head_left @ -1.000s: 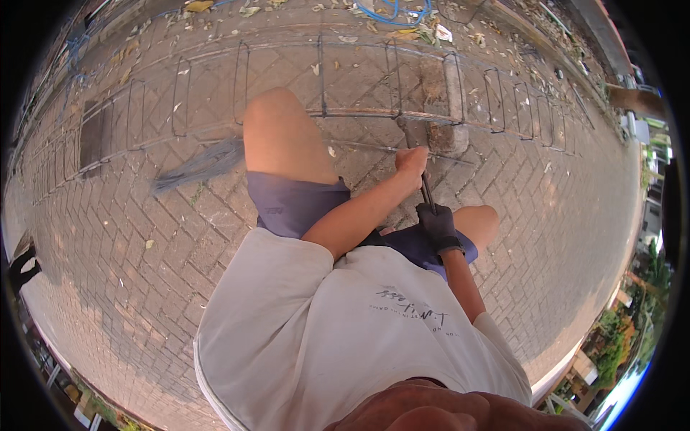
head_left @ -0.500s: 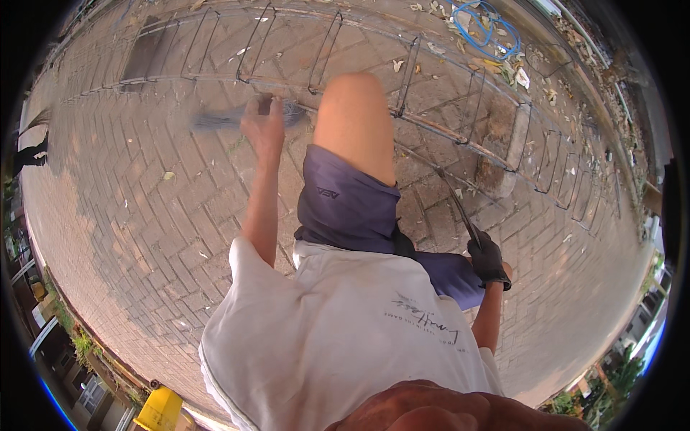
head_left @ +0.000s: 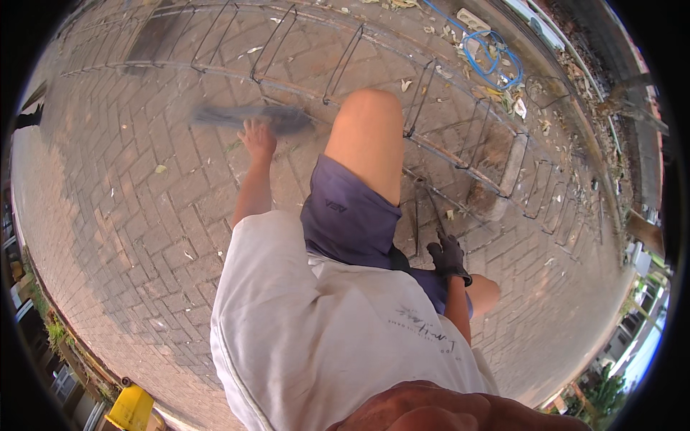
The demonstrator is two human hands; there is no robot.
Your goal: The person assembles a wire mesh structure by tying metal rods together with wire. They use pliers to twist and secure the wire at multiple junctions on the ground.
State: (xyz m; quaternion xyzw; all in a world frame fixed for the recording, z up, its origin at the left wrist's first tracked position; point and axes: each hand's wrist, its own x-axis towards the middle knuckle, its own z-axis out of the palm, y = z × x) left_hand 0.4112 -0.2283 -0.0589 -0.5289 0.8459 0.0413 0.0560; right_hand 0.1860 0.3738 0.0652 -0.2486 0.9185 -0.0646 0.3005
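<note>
the wires are grey, the glove black, the paving herringbone.

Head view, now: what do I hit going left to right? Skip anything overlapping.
Yellow object near the lower rim → bare left hand → raised knee → gloved right hand → rough, pale-edged block.

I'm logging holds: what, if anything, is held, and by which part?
The black-gloved right hand holds a long dark metal tool by its near end. The bare left hand is at a grey wire bundle; blur hides any grip.
</note>
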